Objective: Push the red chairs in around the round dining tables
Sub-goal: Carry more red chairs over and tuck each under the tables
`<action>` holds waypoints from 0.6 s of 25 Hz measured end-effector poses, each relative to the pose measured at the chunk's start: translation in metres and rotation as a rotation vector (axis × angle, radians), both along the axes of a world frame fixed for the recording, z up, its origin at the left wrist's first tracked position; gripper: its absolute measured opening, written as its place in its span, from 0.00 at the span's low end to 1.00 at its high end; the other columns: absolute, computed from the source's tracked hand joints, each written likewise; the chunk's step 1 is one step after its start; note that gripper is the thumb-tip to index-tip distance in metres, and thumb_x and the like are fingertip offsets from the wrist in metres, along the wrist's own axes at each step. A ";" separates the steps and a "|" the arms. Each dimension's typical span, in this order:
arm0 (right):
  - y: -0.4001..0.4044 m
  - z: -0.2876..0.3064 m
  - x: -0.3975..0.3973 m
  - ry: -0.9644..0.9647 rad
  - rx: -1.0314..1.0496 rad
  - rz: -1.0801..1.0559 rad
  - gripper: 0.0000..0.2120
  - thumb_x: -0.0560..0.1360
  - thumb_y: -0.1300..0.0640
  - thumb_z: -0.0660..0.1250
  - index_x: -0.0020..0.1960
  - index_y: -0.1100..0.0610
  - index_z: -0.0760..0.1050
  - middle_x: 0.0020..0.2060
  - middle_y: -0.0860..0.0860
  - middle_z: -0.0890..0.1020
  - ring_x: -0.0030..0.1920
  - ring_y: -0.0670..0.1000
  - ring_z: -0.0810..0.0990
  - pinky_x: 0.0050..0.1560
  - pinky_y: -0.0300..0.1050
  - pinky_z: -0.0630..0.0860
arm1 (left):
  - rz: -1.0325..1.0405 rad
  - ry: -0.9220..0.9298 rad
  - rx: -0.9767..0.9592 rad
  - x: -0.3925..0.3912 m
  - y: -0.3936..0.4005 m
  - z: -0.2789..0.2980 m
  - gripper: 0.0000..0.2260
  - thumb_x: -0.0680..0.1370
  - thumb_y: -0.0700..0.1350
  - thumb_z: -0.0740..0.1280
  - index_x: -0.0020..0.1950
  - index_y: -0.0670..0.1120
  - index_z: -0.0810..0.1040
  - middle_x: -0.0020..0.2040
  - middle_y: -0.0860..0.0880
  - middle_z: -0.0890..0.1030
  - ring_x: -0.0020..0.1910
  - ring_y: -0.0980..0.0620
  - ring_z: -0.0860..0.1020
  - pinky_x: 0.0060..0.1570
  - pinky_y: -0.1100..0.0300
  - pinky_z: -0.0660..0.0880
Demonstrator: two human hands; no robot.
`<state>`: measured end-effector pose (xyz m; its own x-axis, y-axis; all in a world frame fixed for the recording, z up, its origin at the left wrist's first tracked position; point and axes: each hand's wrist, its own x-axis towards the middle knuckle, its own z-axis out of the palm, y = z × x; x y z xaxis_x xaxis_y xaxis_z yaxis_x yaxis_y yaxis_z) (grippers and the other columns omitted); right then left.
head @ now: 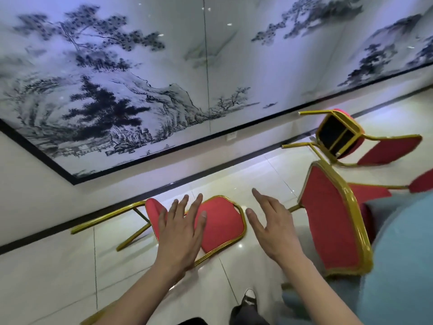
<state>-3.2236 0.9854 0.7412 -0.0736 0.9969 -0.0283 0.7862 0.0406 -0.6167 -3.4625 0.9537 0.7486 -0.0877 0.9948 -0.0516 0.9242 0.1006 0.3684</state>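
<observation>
A large ink-painted landscape mural (140, 78) fills the wall above the glossy pale tiled floor (58, 266). A surface draped in light blue cloth (403, 254) sits at right, with a red-cushioned, gold-framed chair (332, 219) against its edge. Two more red chairs (222, 221) (339, 139) lie tipped over on the floor. Both hands, left (180, 233) and right (274, 226), hover spread and hold nothing.

Both hands reach forward with fingers spread, holding nothing: the left hand (181, 227) over a red chair (220, 222) lying on the glossy tiled floor (46, 266), the right hand (273, 227) beside an upright chair back (332, 221). Another chair (351, 139) lies tipped near the ink landscape mural (131, 85)
</observation>
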 end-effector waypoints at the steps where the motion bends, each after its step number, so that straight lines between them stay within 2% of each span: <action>1: 0.025 -0.003 0.007 -0.007 -0.010 0.036 0.29 0.81 0.34 0.52 0.81 0.40 0.58 0.73 0.48 0.71 0.73 0.51 0.68 0.74 0.57 0.64 | 0.037 0.012 -0.005 0.009 0.013 -0.001 0.31 0.79 0.67 0.32 0.81 0.65 0.50 0.82 0.52 0.57 0.81 0.49 0.51 0.78 0.46 0.42; 5: 0.099 -0.006 0.011 -0.026 -0.020 0.217 0.29 0.81 0.35 0.54 0.80 0.41 0.59 0.72 0.48 0.72 0.73 0.50 0.68 0.75 0.54 0.62 | 0.215 0.000 -0.003 0.027 0.043 -0.003 0.34 0.78 0.68 0.29 0.81 0.63 0.52 0.81 0.52 0.60 0.81 0.50 0.53 0.78 0.46 0.45; 7: 0.134 -0.007 0.001 -0.038 -0.034 0.312 0.29 0.81 0.35 0.54 0.80 0.41 0.60 0.72 0.49 0.72 0.73 0.52 0.68 0.75 0.54 0.61 | 0.316 -0.004 -0.016 0.028 0.051 -0.007 0.32 0.79 0.67 0.32 0.81 0.63 0.53 0.80 0.52 0.60 0.80 0.49 0.54 0.78 0.45 0.46; 9: 0.163 -0.009 -0.016 -0.038 -0.044 0.405 0.29 0.81 0.35 0.53 0.80 0.41 0.60 0.72 0.49 0.72 0.72 0.52 0.68 0.76 0.54 0.60 | 0.426 -0.020 -0.034 0.024 0.058 -0.012 0.30 0.80 0.66 0.34 0.81 0.63 0.53 0.80 0.52 0.60 0.80 0.49 0.54 0.78 0.45 0.47; 15: 0.222 -0.013 -0.083 -0.056 -0.046 0.649 0.28 0.81 0.36 0.55 0.80 0.41 0.61 0.74 0.49 0.69 0.73 0.51 0.66 0.76 0.53 0.61 | 0.648 -0.031 -0.046 -0.001 0.079 -0.021 0.31 0.79 0.67 0.31 0.80 0.63 0.51 0.80 0.51 0.61 0.80 0.47 0.55 0.78 0.42 0.47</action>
<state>-3.3068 1.2071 0.7279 -0.6571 0.7482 -0.0911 0.6418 0.4921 -0.5882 -3.4637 1.0329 0.7280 -0.6670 0.7376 -0.1052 0.6600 0.6504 0.3760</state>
